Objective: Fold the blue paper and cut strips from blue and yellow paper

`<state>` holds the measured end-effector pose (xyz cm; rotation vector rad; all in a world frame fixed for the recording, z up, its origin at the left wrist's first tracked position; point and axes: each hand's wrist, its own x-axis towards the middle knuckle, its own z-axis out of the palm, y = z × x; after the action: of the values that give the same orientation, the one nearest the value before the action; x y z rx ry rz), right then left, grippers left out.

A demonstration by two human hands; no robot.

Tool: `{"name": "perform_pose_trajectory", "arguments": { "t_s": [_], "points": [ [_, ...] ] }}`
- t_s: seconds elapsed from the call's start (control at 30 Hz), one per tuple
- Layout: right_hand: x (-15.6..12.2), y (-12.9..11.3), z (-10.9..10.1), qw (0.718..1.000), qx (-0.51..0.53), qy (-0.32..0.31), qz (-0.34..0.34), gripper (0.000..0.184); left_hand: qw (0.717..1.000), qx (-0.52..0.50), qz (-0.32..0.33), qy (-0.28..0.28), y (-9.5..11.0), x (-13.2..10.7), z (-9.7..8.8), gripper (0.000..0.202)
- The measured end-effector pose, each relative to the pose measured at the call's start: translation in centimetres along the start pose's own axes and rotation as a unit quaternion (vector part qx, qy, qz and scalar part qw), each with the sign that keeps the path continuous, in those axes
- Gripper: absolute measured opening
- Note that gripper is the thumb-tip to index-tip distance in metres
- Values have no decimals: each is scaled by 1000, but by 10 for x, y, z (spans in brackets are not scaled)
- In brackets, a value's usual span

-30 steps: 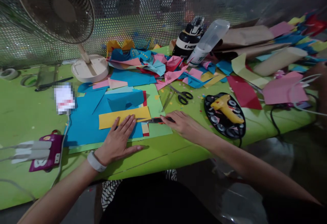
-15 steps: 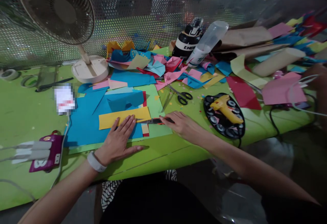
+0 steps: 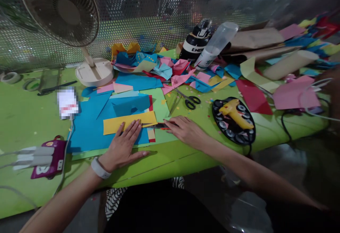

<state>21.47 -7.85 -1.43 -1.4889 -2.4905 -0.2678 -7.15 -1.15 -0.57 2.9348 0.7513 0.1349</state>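
My left hand (image 3: pixel 124 143) lies flat, fingers stretched, pressing a yellow paper strip (image 3: pixel 113 126) onto blue paper (image 3: pixel 90 134). To its right, my right hand (image 3: pixel 183 130) is closed around a slim pair of scissors (image 3: pixel 159 125) with dark blades and some orange-red on it. The scissors point left, with the blades at the lower right edge of the yellow strip. A thin sliver of yellow stands partly apart from the strip there. My fingers hide most of the handles. Light green paper (image 3: pixel 162 105) and red paper edges show beneath.
Black-handled scissors (image 3: pixel 190 102) lie behind my right hand. A yellow glue gun (image 3: pixel 236 114) rests on a black tray (image 3: pixel 251 139) at right. Coloured paper pieces (image 3: pixel 180 66), two bottles (image 3: pixel 195 43) and a fan (image 3: pixel 94 72) stand behind. A purple power strip (image 3: pixel 57 158) lies left.
My right hand has shifted slightly left with the scissors, and its fingers have closed a little. My left hand and the yellow strip stay almost in place.
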Motion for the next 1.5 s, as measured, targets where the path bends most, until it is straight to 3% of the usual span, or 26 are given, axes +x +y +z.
{"name": "perform_pose_trajectory", "arguments": {
  "t_s": [0.3,0.47,1.13,1.5],
  "points": [
    [0,1,2,999,34,-4,24,30,999,26,-26,4,-6,-11,-11,94],
    [3,0,0,999,39,-14,25,28,999,30,-28,-7,-8,-19,-8,93],
    [4,10,12,998,62,5,16,38,999,12,-39,16,-4,-7,6,90],
    [7,12,1,995,99,-5,-5,36,999,15,-40,16,-2,-7,4,92]
  ]
}}
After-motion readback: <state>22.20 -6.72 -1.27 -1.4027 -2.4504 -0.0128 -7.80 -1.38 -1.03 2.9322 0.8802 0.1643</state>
